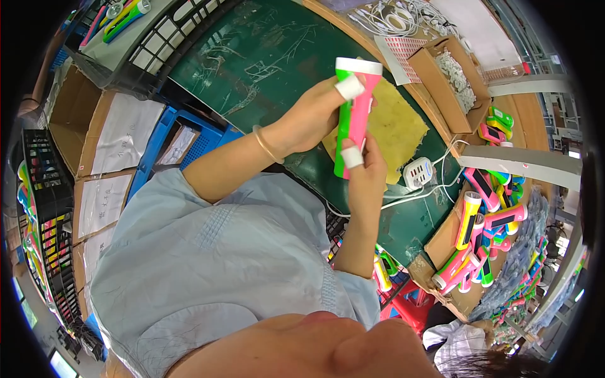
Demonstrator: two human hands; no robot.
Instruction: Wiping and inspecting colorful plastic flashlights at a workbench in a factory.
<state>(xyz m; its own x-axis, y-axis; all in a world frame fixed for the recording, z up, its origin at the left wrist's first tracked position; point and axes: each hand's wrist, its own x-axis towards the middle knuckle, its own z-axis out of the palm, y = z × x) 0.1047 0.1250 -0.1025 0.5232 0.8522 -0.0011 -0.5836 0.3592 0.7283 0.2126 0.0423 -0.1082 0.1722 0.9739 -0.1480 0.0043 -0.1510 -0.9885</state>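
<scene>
A pink and green flashlight with a white head stands nearly upright between my hands, above the bench. My left hand wraps round its upper part, the thumb in a white finger cover lying across the body just below the head. Lower down, my right hand grips the pink side, its thumb also in a white cover. Some of the fingers are hidden behind the flashlight. Beneath it lies a worn yellow sheet on the green bench top.
Right of the sheet sits a white multi-port charger with cables. A cardboard box of small white parts lies beyond. Many coloured flashlights fill a carton at the right. A blue crate and a black basket stand left.
</scene>
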